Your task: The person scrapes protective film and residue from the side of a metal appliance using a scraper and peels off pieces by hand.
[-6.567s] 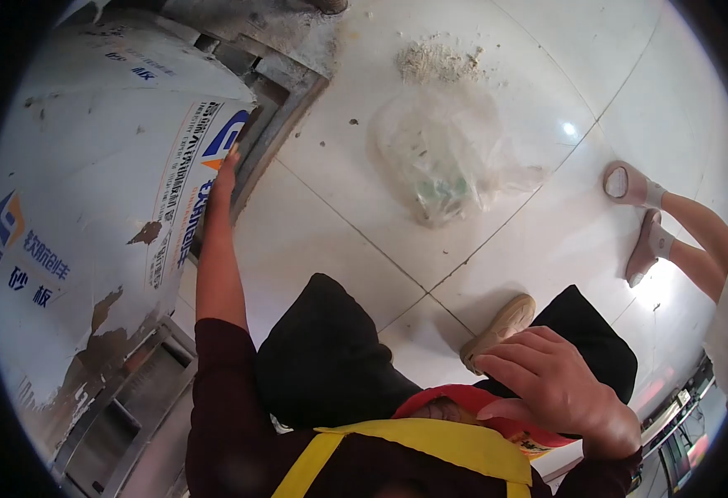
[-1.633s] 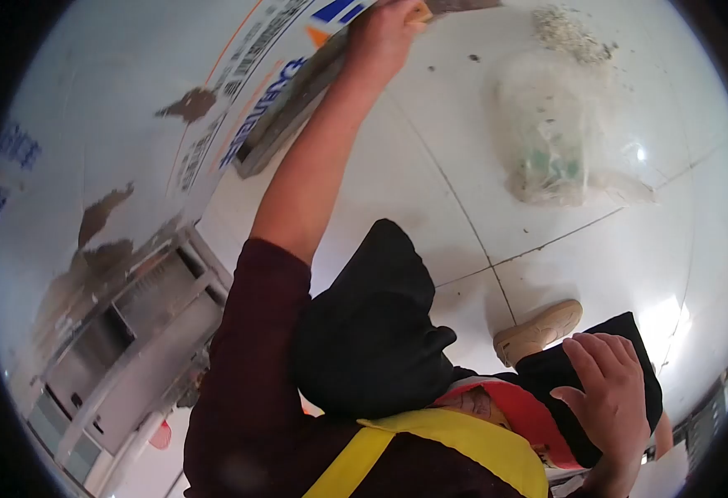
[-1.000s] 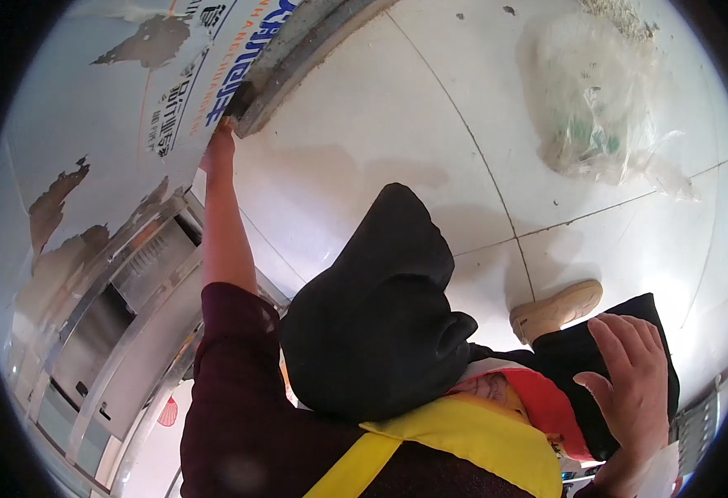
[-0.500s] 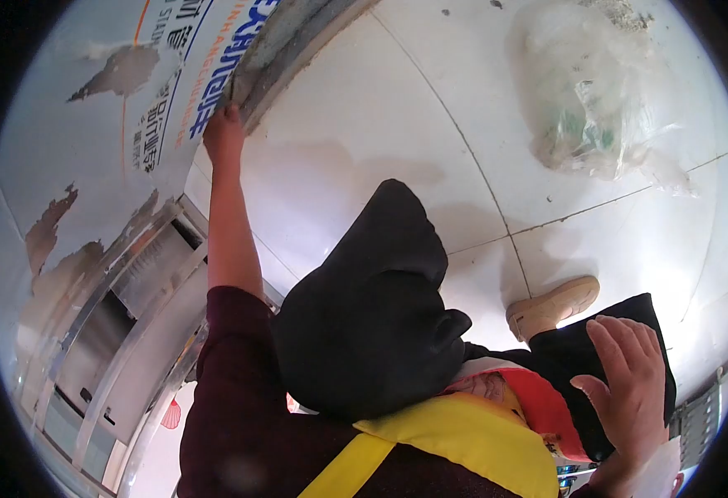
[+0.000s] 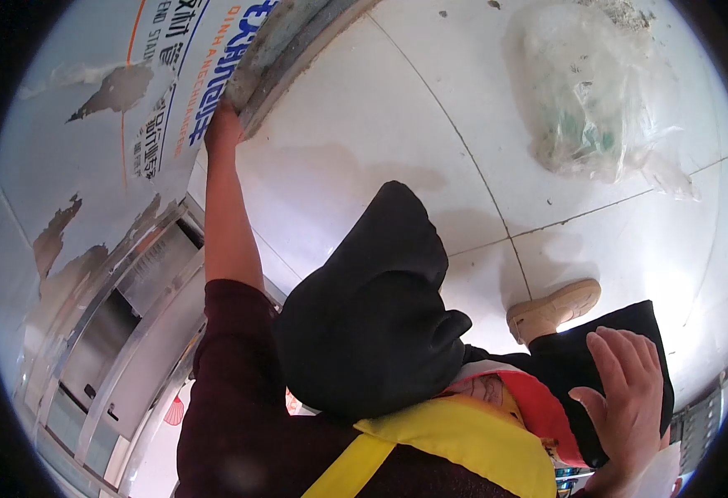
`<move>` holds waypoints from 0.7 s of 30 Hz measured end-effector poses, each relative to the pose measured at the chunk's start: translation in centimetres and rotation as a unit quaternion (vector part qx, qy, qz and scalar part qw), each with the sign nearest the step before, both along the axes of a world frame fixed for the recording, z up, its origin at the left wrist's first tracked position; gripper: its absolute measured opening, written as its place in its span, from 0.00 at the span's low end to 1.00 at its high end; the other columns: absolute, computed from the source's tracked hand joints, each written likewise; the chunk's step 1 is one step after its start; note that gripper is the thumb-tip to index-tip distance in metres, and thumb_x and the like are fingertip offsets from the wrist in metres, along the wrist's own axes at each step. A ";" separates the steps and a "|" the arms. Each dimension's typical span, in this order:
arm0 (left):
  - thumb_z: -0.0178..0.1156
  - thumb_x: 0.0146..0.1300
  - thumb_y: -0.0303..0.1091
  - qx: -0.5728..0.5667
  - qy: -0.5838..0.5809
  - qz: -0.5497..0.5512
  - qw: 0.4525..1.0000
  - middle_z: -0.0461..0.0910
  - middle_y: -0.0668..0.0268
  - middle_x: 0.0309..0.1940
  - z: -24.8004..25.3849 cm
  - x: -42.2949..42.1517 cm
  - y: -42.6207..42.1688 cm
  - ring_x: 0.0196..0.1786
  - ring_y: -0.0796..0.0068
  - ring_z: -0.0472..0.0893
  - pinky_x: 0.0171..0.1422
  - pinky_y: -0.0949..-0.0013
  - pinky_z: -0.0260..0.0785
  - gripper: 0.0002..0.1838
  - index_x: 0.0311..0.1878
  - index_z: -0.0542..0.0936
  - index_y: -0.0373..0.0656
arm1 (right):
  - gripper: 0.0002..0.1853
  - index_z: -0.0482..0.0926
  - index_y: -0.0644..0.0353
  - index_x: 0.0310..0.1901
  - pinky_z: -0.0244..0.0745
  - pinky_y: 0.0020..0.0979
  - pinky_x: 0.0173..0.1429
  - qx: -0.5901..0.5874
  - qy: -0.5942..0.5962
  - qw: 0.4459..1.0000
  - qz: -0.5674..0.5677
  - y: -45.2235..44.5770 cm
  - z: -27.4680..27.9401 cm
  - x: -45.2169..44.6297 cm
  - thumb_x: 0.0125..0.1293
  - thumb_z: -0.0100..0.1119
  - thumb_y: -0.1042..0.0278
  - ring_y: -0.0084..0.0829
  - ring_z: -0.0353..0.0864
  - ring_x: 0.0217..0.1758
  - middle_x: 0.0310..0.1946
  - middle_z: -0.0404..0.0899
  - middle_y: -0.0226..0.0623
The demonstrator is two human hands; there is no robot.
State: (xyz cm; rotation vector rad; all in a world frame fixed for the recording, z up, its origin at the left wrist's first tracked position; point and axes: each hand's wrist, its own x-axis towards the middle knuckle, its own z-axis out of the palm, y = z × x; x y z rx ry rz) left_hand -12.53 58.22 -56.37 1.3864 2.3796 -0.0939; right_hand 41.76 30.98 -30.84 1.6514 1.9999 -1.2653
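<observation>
My left arm reaches forward to the edge of a film-covered metal panel point(image 5: 90, 158). My left hand point(image 5: 225, 129) is at that edge, beside a grey, dirty strip point(image 5: 277, 70); its fingers are turned away and hidden, so what it holds, if anything, does not show. Low on the right, my right hand point(image 5: 629, 390) is raised in front of my black trouser leg point(image 5: 650, 332), fingers loosely stretched, thumb apart, holding nothing. A yellow and red apron point(image 5: 472, 440) covers my lap.
A clear plastic bag point(image 5: 592, 108) with greenish contents lies on the white tiled floor point(image 5: 364, 100). My tan shoe point(image 5: 559, 307) rests on the tiles. At left, below the panel, stands a metal frame point(image 5: 102, 332). My black-covered knee point(image 5: 372, 332) fills the middle.
My left hand has shifted slightly and turned at the panel's edge, so less of it shows. My right hand has dropped a little, still with its fingers apart.
</observation>
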 end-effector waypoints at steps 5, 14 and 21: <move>0.55 0.54 0.35 -0.070 0.384 -0.393 0.833 0.81 0.52 0.30 -4.9 -6.2 1.8 0.38 0.56 0.82 0.36 0.55 0.72 0.10 0.36 0.81 0.45 | 0.30 0.74 0.63 0.48 0.72 0.42 0.51 -0.008 0.002 1.000 -0.003 0.4 0.0 -0.1 0.61 0.49 0.41 0.44 0.75 0.49 0.45 0.76 0.44; 0.50 0.61 0.41 0.121 0.274 -0.349 0.888 0.80 0.51 0.36 -3.8 -5.6 1.3 0.42 0.52 0.79 0.46 0.53 0.70 0.15 0.39 0.79 0.40 | 0.31 0.75 0.62 0.47 0.74 0.43 0.50 -0.010 0.002 1.000 -0.012 0.0 0.4 0.2 0.63 0.44 0.38 0.45 0.76 0.49 0.45 0.77 0.44; 0.41 0.67 0.48 -0.123 0.181 -0.221 0.950 0.75 0.50 0.52 -1.8 1.2 1.9 0.56 0.54 0.74 0.60 0.58 0.63 0.24 0.55 0.73 0.39 | 0.32 0.75 0.61 0.47 0.74 0.43 0.51 0.004 0.001 1.000 0.007 -0.2 0.1 0.3 0.63 0.42 0.36 0.44 0.76 0.49 0.44 0.78 0.44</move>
